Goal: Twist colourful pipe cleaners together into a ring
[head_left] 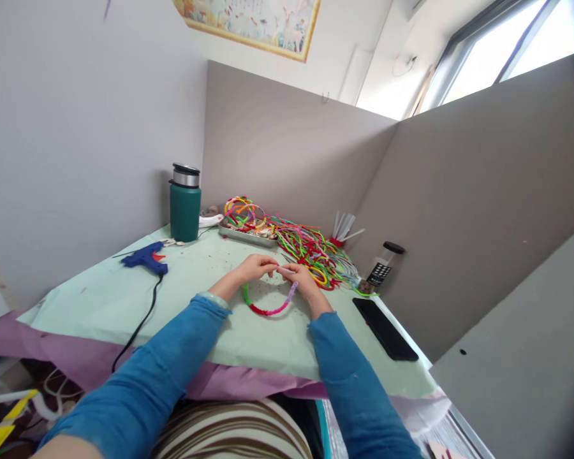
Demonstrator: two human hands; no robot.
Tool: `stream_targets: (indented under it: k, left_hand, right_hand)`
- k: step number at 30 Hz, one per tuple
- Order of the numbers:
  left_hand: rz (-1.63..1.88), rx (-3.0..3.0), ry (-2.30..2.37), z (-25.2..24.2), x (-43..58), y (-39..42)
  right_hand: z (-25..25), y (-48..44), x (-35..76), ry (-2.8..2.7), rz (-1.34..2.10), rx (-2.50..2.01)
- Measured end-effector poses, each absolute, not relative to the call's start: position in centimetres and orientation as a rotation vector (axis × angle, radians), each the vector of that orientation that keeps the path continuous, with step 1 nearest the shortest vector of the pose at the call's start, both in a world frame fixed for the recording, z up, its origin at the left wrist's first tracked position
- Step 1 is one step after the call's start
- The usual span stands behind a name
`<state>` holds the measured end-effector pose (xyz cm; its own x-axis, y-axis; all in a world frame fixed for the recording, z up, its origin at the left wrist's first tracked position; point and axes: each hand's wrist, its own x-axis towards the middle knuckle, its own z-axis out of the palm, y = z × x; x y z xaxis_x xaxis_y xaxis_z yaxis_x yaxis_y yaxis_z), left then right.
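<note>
A curved band [269, 312] wrapped in green, red, pink and purple lies on the pale green table covering, just below my hands. My left hand [257, 268] is closed, its fingertips pinched at the left end of a thin, pale pink strip [285, 270]. My right hand [300, 278] pinches the same strip from the right, close to my left fingertips. The band's purple end comes up beside my right hand. Behind both hands spreads a heap of colourful fuzzy stems [306, 245].
A blue glue gun [146, 257] with a black cord lies left, near a green bottle [184, 207]. A metal tray [249, 237] holds stems at the back. To the right are a black phone [385, 329], a clear jar [381, 268] and white sticks [343, 227]. Grey partitions surround the table.
</note>
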<state>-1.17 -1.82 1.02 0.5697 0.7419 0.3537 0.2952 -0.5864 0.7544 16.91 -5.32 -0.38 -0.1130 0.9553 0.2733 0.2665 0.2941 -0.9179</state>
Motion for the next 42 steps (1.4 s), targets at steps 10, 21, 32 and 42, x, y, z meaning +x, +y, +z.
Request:
stream_targets:
  k: [10, 21, 32, 42]
  left_hand:
    - [0.867, 1.852, 0.871, 1.2, -1.4, -1.5]
    - [0.847, 2.055, 0.893, 0.7, -1.4, -1.2]
    - [0.633, 2.077, 0.846, 1.1, -1.8, -2.2]
    - [0.682, 2.15, 0.902, 0.0, -1.3, -1.2]
  right_hand:
    - [-0.2, -5.6, 17.0, -1.569, 0.972, -1.158]
    - [-0.1, -5.7, 16.7, -1.638, 0.908, -1.18]
    - [0.3, -6.1, 17.1, -1.727, 0.791, -1.23]
    - [-0.8, -5.0, 16.6, -1.765, 0.491, -1.17]
